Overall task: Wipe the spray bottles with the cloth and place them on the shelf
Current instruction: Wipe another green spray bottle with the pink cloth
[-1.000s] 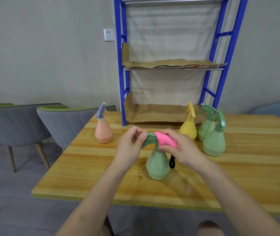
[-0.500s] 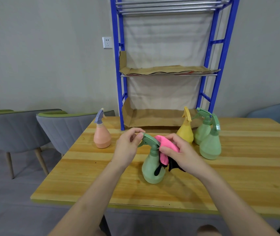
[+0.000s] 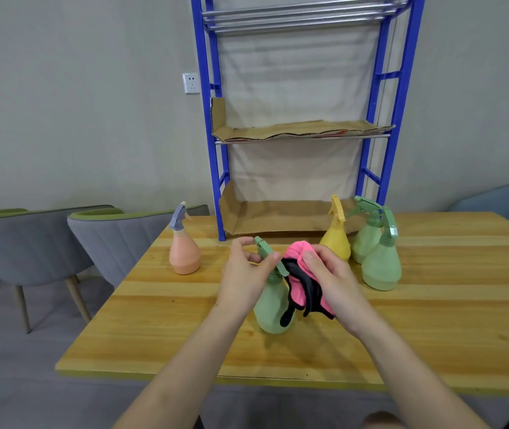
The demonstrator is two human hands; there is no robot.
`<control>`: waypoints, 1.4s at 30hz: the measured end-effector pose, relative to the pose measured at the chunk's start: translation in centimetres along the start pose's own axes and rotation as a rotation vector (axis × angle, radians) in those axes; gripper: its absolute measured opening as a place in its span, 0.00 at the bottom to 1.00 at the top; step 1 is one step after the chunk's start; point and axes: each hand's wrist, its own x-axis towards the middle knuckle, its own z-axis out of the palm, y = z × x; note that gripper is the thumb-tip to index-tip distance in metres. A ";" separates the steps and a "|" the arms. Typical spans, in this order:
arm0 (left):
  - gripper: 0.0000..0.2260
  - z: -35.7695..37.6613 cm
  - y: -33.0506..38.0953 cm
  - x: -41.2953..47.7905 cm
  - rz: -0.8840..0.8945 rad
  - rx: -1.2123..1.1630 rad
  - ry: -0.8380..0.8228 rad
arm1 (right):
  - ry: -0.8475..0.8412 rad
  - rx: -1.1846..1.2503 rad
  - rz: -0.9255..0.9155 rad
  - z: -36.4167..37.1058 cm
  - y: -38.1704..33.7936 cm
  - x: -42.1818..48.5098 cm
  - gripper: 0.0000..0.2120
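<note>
Blue shelf [image 3: 208, 150] standing at the far edge of the table [image 3: 432, 320], backed by a grey wall, with cardboard [image 3: 293, 130] lining its middle and bottom tiers. Wooden table stretching across the view. Two grey chairs [image 3: 117, 239] with green trim by the table's left side, and part of a bluish chair [image 3: 501, 202] at the far right.

Near the table's middle, upright on the wood, green bottle [image 3: 270, 305], well in front of the shelf and between both hands. Off to the left, alone, peach bottle [image 3: 184, 253] with a grey-blue sprayer. To the right, just before the shelf's bottom tier, yellow bottle [image 3: 336, 239], and beside it two more green bottles [image 3: 381, 264], one close behind the other.

Left hand [image 3: 244, 277] at the green bottle's sprayer, thumb and forefinger pinching the sprayer head. Right hand [image 3: 333, 280] with fingers curled round the cloth [image 3: 301, 283], pink with black, bunched and pressed against the bottle's neck and right shoulder, a black end hanging down over the body.

White socket [image 3: 191, 83] on the wall, just left of the shelf.
</note>
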 end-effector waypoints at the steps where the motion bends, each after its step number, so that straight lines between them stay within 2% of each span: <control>1: 0.23 0.2 -0.1 0.1 -0.003 -0.003 0.006 | 0.013 0.020 0.001 0.1 0.1 0.0 0.11; 7: 0.12 0.0 -0.4 1.0 0.052 -0.010 -0.040 | 0.079 0.175 0.117 0.8 0.7 0.4 0.08; 9: 0.11 -0.4 -0.6 1.4 0.076 -0.020 -0.093 | 0.127 0.138 0.132 0.7 0.8 0.6 0.07; 11: 0.10 -1.1 -0.7 1.6 0.083 -0.042 -0.167 | 0.198 0.056 0.081 0.5 0.8 0.5 0.08; 14: 0.12 -1.8 -0.6 1.6 0.085 -0.042 -0.254 | 0.303 -0.086 -0.095 0.4 0.9 0.1 0.09; 19: 0.12 -1.4 -0.5 1.4 0.110 -0.068 -0.251 | 0.386 -0.263 -0.269 2.1 2.4 0.7 0.14; 28: 0.13 -0.4 -0.9 0.5 0.163 -0.131 -0.205 | 0.388 -0.187 -0.296 5.2 4.2 0.4 0.13; 34: 0.13 -0.1 -1.0 0.2 0.142 -0.178 -0.218 | 0.330 -0.248 -0.368 4.7 4.4 -0.7 0.13; 38: 0.13 -0.2 -1.4 0.3 0.165 -0.184 -0.246 | 0.388 -0.274 -0.401 4.9 4.2 -0.4 0.11; 42: 0.12 -0.5 -1.4 0.7 0.184 -0.173 -0.270 | 0.432 -0.170 -0.317 4.8 3.9 0.4 0.10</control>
